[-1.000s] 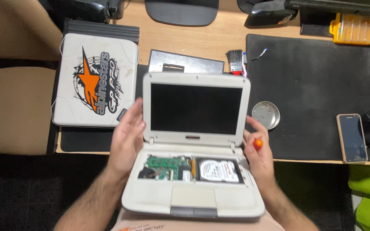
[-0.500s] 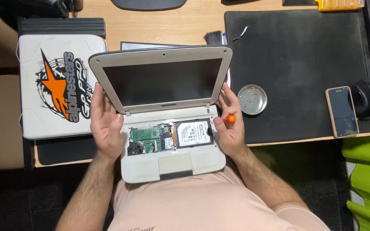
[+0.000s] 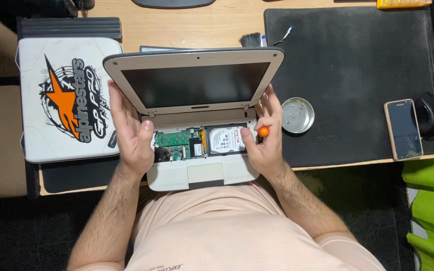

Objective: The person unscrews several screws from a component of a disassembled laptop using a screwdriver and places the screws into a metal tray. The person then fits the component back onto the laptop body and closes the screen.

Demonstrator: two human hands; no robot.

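Both forearms come up from below. The left hand (image 3: 132,129) is flat and open, fingers pointing up. The right hand (image 3: 266,134) is half curled, thumb bent inward.

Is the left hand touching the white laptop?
Touching. The head view shows the left hand pressed flat against the left side of the white laptop, palm on the base edge, fingers beside the screen.

left hand (image 3: 132,131): flat against the left edge of the open white laptop (image 3: 197,120) | right hand (image 3: 266,138): at its right edge, gripping an orange-tipped screwdriver (image 3: 262,131) | keyboard off, hard drive (image 3: 226,139) exposed | metal dish (image 3: 297,115) just right
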